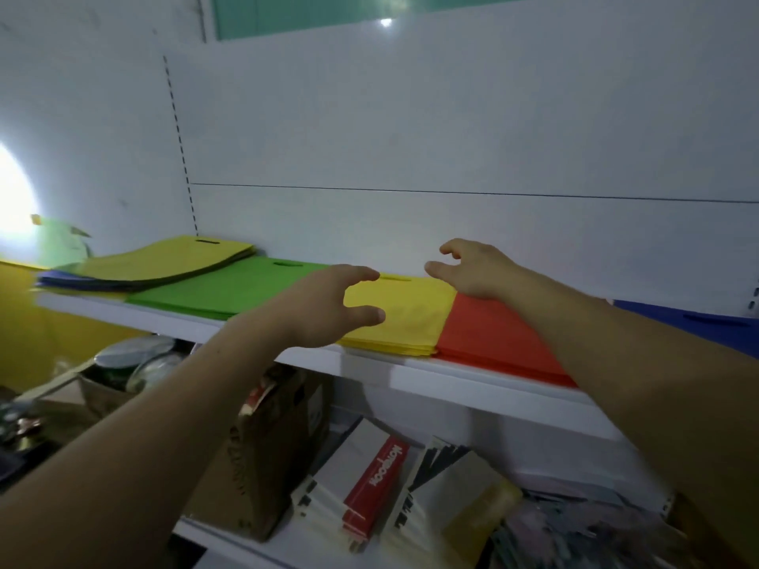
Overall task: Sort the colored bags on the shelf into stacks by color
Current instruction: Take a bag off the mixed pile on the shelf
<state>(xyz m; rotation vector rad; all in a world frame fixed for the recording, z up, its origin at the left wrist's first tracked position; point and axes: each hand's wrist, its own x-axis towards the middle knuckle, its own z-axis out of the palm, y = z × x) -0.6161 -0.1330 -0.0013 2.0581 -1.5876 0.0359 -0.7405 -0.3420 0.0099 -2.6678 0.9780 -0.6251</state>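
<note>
Head view, hidden parts: near left part of yellow stack (398, 318) covered by left hand (324, 310); back right corner covered by right hand (472, 269); orange stack (488, 342) crossed by the right forearm; blue stack (698, 322) cut off by the same forearm and the frame edge; whole frame slightly blurred.
Yellow stack: flat on the white shelf (410, 373), between green stack (213, 287) on its left and orange stack on its right, edges touching both; handle slot visible at the back.
Stack relative to hands: directly between the two hands; left hand over the left front part, right hand at the back right corner, over the seam with the orange stack.
Left hand: palm down, thumb and fingers spread and gently curved, nothing held; contact with the stack not discernible.
Right hand: palm down, fingers loosely curled and pointing left, nothing gripped; heel low over the orange stack, contact not discernible.
Arms: both bare, extended forward to the shelf.
Mixed pile (164, 258): far left end of the shelf, yellow-green bag on top, blue and darker bags beneath, front edges bowed.
Back panel (410, 137): white, glare spot near the top.
Lower shelf (295, 546): cardboard box (267, 457), red notebook (378, 482) among pale ones, blurred clutter at right.
</note>
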